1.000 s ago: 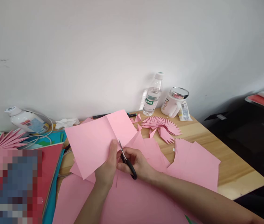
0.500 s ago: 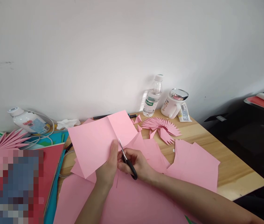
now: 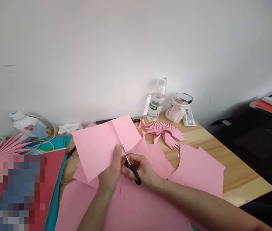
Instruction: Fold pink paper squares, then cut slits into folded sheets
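My left hand [image 3: 112, 166] grips a sheet of pink paper [image 3: 96, 146] near its lower edge, thumb flat on top. A crease or cut line runs down the sheet toward the thumb, with a narrower section on its right. My right hand [image 3: 142, 166] is closed around black-handled scissors [image 3: 134, 173], whose blades point up and left at that line. Both hands are close together, above a large pink sheet [image 3: 136, 205]. The fingers of my left hand beneath the paper are hidden.
Folded pink pieces form a fan [image 3: 167, 130] behind the hands, near a water bottle [image 3: 155, 101] and a white mug [image 3: 178, 107]. More pink sheets [image 3: 200, 170] lie on the wooden table [image 3: 246, 183]. A white bottle [image 3: 29, 125] leans at the left beside a cable.
The pink paper has shifted very slightly, its left edge a little to the right. Both hands and the scissors have kept almost the same position.
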`<state>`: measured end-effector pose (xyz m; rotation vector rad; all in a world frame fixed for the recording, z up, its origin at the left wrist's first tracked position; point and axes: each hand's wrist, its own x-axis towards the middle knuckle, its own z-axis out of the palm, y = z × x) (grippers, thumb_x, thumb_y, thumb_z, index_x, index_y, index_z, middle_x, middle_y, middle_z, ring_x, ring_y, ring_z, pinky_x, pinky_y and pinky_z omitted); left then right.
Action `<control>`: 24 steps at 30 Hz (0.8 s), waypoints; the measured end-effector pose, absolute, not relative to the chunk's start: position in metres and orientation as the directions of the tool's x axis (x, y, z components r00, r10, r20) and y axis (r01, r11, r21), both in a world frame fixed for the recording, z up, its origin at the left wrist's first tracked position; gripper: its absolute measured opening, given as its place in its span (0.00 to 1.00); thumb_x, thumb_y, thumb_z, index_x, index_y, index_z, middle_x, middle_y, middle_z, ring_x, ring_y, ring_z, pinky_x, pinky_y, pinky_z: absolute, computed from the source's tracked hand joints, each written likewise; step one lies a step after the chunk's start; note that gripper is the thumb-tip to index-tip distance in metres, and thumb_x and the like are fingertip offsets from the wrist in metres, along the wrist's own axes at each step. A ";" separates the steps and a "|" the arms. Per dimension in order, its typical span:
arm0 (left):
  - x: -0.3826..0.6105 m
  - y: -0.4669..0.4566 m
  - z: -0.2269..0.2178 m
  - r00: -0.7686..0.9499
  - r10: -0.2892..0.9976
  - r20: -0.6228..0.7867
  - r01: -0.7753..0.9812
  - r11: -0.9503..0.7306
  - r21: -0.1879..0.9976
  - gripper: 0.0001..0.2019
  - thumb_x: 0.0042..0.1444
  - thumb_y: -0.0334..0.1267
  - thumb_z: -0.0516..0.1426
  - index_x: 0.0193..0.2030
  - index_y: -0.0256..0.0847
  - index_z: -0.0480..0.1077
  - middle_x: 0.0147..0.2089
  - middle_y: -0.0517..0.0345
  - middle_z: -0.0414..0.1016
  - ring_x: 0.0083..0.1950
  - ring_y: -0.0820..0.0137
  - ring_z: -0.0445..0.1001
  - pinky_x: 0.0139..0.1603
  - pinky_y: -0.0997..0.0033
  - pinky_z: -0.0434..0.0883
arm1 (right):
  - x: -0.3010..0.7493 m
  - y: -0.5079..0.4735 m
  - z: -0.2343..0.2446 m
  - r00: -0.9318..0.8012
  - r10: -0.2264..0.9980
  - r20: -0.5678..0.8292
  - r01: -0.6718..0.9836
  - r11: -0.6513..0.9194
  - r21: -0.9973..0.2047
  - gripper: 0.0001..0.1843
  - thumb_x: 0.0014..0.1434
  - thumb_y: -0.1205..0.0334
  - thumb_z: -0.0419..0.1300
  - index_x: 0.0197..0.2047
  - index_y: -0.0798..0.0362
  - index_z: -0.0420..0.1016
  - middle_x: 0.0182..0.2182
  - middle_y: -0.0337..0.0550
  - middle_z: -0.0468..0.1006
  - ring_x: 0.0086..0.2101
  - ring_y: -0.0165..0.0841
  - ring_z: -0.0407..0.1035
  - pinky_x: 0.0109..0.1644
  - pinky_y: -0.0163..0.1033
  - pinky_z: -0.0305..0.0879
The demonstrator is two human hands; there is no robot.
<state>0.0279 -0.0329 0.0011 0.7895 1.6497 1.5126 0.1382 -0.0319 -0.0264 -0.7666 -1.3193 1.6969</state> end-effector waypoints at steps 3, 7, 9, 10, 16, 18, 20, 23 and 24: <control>0.028 -0.033 0.002 -0.522 0.846 -0.112 -0.028 0.115 0.993 0.20 0.41 0.51 0.62 0.36 0.38 0.72 0.37 0.53 0.74 0.38 0.64 0.73 0.43 0.64 0.71 | 0.138 -0.032 -0.028 -0.465 0.885 0.026 -0.243 -0.100 -0.965 0.18 0.43 0.52 0.68 0.30 0.55 0.68 0.20 0.34 0.67 0.17 0.21 0.58 0.19 0.29 0.55; 0.027 -0.033 0.002 -0.513 0.848 -0.134 -0.021 0.144 0.989 0.20 0.41 0.52 0.61 0.36 0.38 0.72 0.32 0.55 0.74 0.35 0.65 0.73 0.36 0.67 0.72 | 0.138 -0.032 -0.028 -0.462 0.887 0.019 -0.243 -0.106 -0.964 0.17 0.44 0.53 0.67 0.30 0.55 0.69 0.20 0.34 0.67 0.16 0.21 0.58 0.19 0.29 0.55; 0.028 -0.033 0.002 -0.507 0.851 -0.133 -0.018 0.144 0.989 0.20 0.41 0.53 0.61 0.35 0.38 0.72 0.31 0.55 0.73 0.35 0.65 0.73 0.35 0.68 0.72 | 0.138 -0.032 -0.026 -0.459 0.888 0.019 -0.248 -0.107 -0.963 0.17 0.44 0.53 0.68 0.30 0.56 0.69 0.20 0.34 0.67 0.16 0.21 0.58 0.18 0.29 0.54; 0.028 -0.033 0.001 -0.505 0.852 -0.135 -0.020 0.144 0.989 0.21 0.41 0.53 0.61 0.35 0.38 0.72 0.31 0.55 0.73 0.34 0.65 0.73 0.35 0.68 0.72 | 0.138 -0.033 -0.026 -0.458 0.889 0.019 -0.249 -0.108 -0.962 0.17 0.44 0.53 0.67 0.30 0.56 0.68 0.20 0.34 0.67 0.16 0.21 0.58 0.18 0.29 0.54; 0.028 -0.034 0.002 -0.521 0.843 -0.135 -0.032 0.139 0.990 0.20 0.40 0.52 0.62 0.35 0.39 0.71 0.34 0.54 0.74 0.36 0.65 0.73 0.38 0.67 0.72 | 0.138 -0.033 -0.026 -0.464 0.886 0.014 -0.237 -0.109 -0.965 0.17 0.45 0.53 0.67 0.29 0.56 0.68 0.19 0.34 0.67 0.16 0.22 0.59 0.18 0.28 0.54; 0.028 -0.034 0.002 -0.514 0.847 -0.135 -0.020 0.146 0.989 0.20 0.41 0.53 0.61 0.34 0.39 0.71 0.34 0.54 0.74 0.36 0.64 0.73 0.37 0.67 0.72 | 0.138 -0.033 -0.026 -0.467 0.884 0.013 -0.234 -0.109 -0.966 0.17 0.45 0.53 0.67 0.29 0.56 0.68 0.19 0.34 0.67 0.16 0.22 0.59 0.18 0.28 0.55; 0.028 -0.034 0.004 -0.507 0.853 -0.122 0.003 0.144 0.990 0.20 0.41 0.54 0.61 0.33 0.38 0.71 0.34 0.53 0.74 0.37 0.64 0.73 0.37 0.67 0.72 | 0.139 -0.033 -0.026 -0.466 0.885 0.014 -0.230 -0.106 -0.967 0.16 0.45 0.54 0.67 0.29 0.56 0.68 0.19 0.34 0.67 0.16 0.22 0.59 0.18 0.28 0.55; 0.028 -0.034 0.004 -0.515 0.851 -0.099 0.030 0.134 0.991 0.19 0.42 0.53 0.61 0.33 0.38 0.71 0.37 0.53 0.74 0.40 0.64 0.73 0.42 0.66 0.71 | 0.139 -0.033 -0.025 -0.463 0.886 0.004 -0.223 -0.111 -0.969 0.16 0.45 0.54 0.67 0.28 0.56 0.68 0.18 0.33 0.67 0.15 0.22 0.59 0.17 0.28 0.55; 0.028 -0.034 0.004 -0.520 0.848 -0.104 0.030 0.140 0.990 0.19 0.42 0.53 0.61 0.34 0.38 0.72 0.38 0.53 0.74 0.40 0.64 0.73 0.43 0.65 0.71 | 0.139 -0.033 -0.025 -0.463 0.886 0.001 -0.221 -0.114 -0.969 0.16 0.45 0.54 0.67 0.28 0.56 0.68 0.18 0.33 0.67 0.15 0.22 0.59 0.17 0.28 0.55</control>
